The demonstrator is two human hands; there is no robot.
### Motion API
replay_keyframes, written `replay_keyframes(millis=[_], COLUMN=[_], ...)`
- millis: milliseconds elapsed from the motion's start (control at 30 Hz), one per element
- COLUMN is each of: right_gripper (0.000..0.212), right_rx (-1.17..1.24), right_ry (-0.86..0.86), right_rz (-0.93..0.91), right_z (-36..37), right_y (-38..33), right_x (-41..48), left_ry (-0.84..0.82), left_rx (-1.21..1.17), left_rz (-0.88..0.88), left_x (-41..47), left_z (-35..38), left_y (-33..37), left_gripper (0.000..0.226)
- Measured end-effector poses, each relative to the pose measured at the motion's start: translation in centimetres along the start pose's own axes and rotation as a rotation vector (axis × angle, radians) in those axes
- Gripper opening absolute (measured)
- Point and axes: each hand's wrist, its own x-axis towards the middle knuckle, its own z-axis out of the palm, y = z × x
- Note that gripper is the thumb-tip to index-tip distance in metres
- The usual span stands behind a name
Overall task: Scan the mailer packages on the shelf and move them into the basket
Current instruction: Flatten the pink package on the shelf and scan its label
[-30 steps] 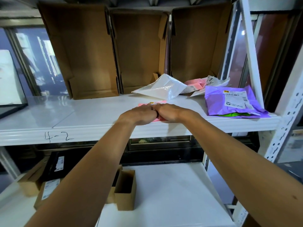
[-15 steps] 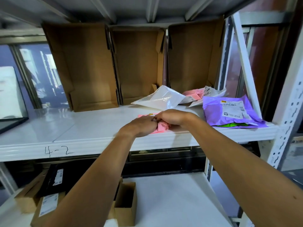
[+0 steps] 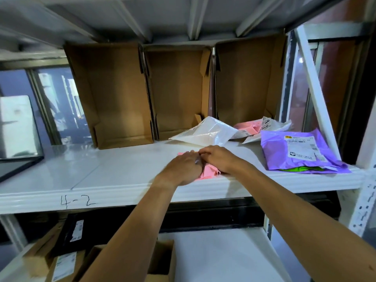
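A small pink mailer (image 3: 209,171) lies near the front edge of the white shelf (image 3: 114,176), mostly covered by both hands. My left hand (image 3: 183,168) rests on its left part and my right hand (image 3: 218,160) grips its right part, fingers curled on it. Behind them lies a white mailer (image 3: 207,134), then another pink mailer (image 3: 247,128) under a crumpled white one (image 3: 270,125). A purple mailer (image 3: 295,151) with a white label sits at the right on something green (image 3: 299,169). No basket or scanner is in view.
Three open cardboard boxes (image 3: 118,94) stand on end along the back of the shelf. The shelf front is marked "4-2" (image 3: 78,202). White uprights (image 3: 317,94) close the right side. The lower shelf holds small cardboard boxes (image 3: 61,263) and a black package (image 3: 71,233).
Both hands stayed on the pink mailer, which has crumpled and slid a little toward the shelf's front edge. The camera has tilted upward, showing more of the shelf above.
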Motion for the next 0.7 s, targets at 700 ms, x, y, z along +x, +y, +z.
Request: replay_keyframes(millis=[700], right_gripper=[0.049], right_rx=[-0.222], right_ry=[-0.306], right_rz=[-0.104], right_z=[-0.6], right_y=[2.2], right_x=[2.1], left_ry=[-0.109], left_rx=[0.163], left_rz=[-0.065], left_x=[2.9], left_z=[0.8], left_y=[-1.3], left_gripper=[0.069])
